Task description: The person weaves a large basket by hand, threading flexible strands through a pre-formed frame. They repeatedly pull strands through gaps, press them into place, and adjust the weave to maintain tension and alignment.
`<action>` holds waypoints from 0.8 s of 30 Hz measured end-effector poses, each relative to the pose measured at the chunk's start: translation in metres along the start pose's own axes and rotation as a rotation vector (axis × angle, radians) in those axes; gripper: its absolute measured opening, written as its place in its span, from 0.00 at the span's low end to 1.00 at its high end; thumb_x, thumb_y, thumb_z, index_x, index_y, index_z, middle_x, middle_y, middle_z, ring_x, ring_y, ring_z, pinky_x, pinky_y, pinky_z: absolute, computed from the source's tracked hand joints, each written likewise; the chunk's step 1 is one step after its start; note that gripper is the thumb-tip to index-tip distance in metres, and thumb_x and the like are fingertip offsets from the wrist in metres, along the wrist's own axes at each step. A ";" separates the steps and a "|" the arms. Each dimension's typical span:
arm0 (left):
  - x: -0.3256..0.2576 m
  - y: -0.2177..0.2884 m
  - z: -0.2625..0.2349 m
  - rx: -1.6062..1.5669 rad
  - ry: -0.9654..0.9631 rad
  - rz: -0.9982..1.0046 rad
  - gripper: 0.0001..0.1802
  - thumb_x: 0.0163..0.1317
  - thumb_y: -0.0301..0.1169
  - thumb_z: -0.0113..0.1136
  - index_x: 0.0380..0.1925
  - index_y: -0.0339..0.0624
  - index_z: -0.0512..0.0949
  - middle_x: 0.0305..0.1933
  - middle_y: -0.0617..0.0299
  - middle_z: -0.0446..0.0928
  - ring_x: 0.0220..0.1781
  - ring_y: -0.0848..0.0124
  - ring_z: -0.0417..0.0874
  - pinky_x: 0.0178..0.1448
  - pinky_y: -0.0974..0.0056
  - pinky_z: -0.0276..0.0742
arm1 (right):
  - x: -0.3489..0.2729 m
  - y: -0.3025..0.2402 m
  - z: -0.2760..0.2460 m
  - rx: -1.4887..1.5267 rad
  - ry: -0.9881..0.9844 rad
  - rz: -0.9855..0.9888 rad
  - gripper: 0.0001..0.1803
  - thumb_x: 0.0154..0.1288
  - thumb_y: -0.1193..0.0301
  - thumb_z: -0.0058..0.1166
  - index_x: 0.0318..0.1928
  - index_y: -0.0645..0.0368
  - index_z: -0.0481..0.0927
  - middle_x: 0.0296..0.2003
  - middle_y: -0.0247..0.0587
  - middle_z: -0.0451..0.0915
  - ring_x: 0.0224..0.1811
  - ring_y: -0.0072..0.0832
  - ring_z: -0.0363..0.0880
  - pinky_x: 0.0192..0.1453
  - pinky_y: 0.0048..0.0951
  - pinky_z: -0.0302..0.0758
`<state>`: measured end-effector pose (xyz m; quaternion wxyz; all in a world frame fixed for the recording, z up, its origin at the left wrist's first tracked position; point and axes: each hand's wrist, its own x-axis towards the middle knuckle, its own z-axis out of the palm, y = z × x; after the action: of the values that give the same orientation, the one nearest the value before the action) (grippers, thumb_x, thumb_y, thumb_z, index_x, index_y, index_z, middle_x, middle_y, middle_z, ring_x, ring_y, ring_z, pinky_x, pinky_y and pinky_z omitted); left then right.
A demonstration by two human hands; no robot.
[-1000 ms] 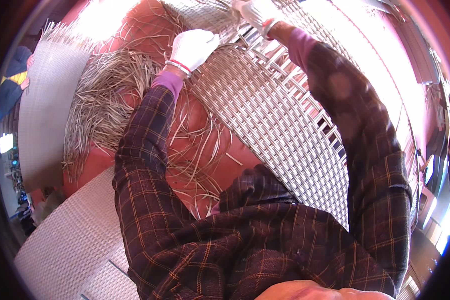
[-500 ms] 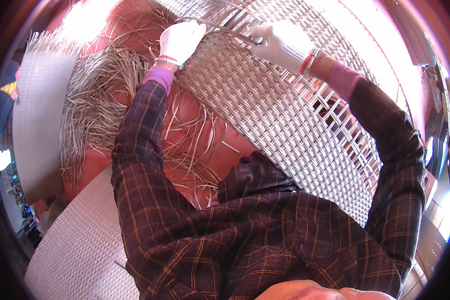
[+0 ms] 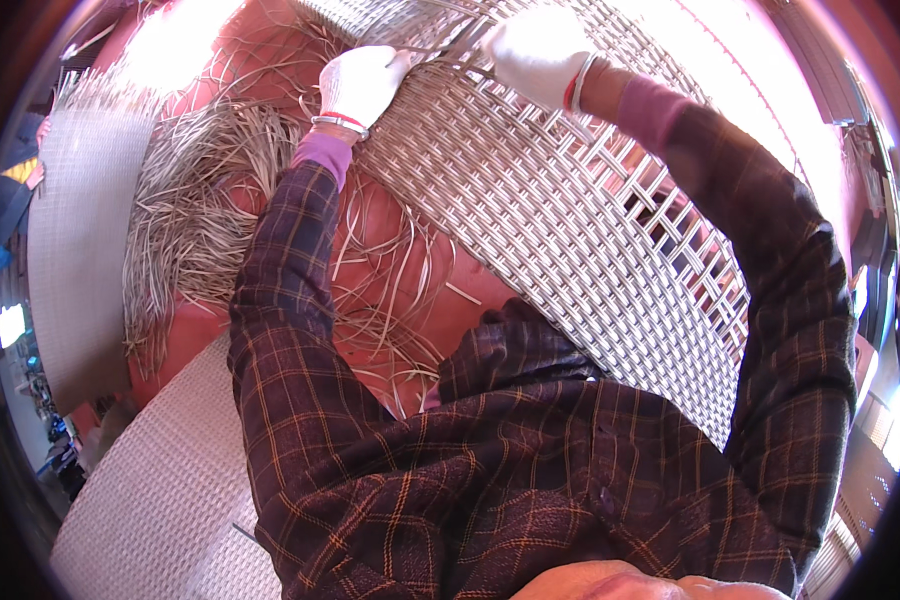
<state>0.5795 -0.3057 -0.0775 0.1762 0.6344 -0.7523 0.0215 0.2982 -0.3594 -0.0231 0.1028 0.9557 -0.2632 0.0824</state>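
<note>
Both my hands wear white gloves, with red and pale bands at the wrists. My left hand (image 3: pixel 363 85) is closed at the upper left edge of a woven wicker panel (image 3: pixel 530 230), pinching a flat grey-brown weaving strand (image 3: pixel 432 52). My right hand (image 3: pixel 538 57) is to its right, above the panel, its fingers curled round the strand; bright light washes out its fingertips. The panel is closely woven toward me. Along its right side an open lattice (image 3: pixel 675 215) shows gaps.
A heap of loose strands (image 3: pixel 195 210) lies left of my arm on a red surface (image 3: pixel 470 285). Another woven sheet (image 3: pixel 85 250) stands at the far left, with a person's hand (image 3: pixel 36 174) beside it. A pale woven piece (image 3: pixel 160 480) lies at the lower left.
My right hand has moved up and slightly left, its forearm coming further over the panel. My left hand stays nearly in place at the panel's edge.
</note>
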 end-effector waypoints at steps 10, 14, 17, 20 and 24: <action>0.005 -0.024 0.021 0.376 0.143 0.414 0.17 0.78 0.39 0.54 0.31 0.50 0.87 0.31 0.58 0.87 0.33 0.56 0.91 0.33 0.50 0.85 | -0.068 0.030 -0.040 -0.413 -0.114 -0.053 0.13 0.62 0.60 0.63 0.29 0.54 0.90 0.24 0.46 0.86 0.25 0.46 0.87 0.34 0.51 0.84; 0.008 -0.032 0.027 0.411 0.058 0.423 0.10 0.76 0.37 0.54 0.38 0.52 0.84 0.34 0.56 0.87 0.34 0.56 0.91 0.34 0.49 0.85 | -0.133 0.004 -0.077 0.211 -0.502 0.411 0.15 0.75 0.63 0.58 0.45 0.60 0.91 0.29 0.48 0.89 0.29 0.36 0.90 0.41 0.36 0.89; 0.009 -0.037 0.031 0.375 0.073 0.438 0.14 0.79 0.41 0.53 0.39 0.51 0.85 0.32 0.53 0.86 0.33 0.52 0.90 0.35 0.48 0.85 | -0.164 -0.013 -0.074 0.232 -0.445 0.503 0.12 0.69 0.67 0.59 0.44 0.56 0.93 0.34 0.49 0.90 0.37 0.42 0.92 0.53 0.43 0.89; 0.010 -0.041 0.037 0.247 0.107 0.369 0.19 0.81 0.44 0.53 0.37 0.47 0.86 0.27 0.51 0.85 0.30 0.50 0.88 0.35 0.47 0.83 | -0.169 -0.011 -0.053 0.389 -0.399 0.524 0.11 0.67 0.66 0.60 0.43 0.52 0.93 0.37 0.47 0.91 0.39 0.41 0.92 0.53 0.43 0.88; 0.009 -0.048 0.043 0.318 0.172 0.492 0.18 0.82 0.44 0.52 0.37 0.50 0.84 0.27 0.53 0.84 0.28 0.53 0.88 0.34 0.50 0.83 | -0.165 -0.004 -0.040 0.439 -0.387 0.605 0.11 0.64 0.63 0.62 0.36 0.55 0.93 0.30 0.44 0.89 0.30 0.39 0.88 0.44 0.42 0.86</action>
<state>0.6145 -0.3348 -0.1243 0.1274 0.4485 -0.8530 0.2345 0.1558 -0.2660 -0.0197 -0.1834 0.8323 -0.5228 -0.0178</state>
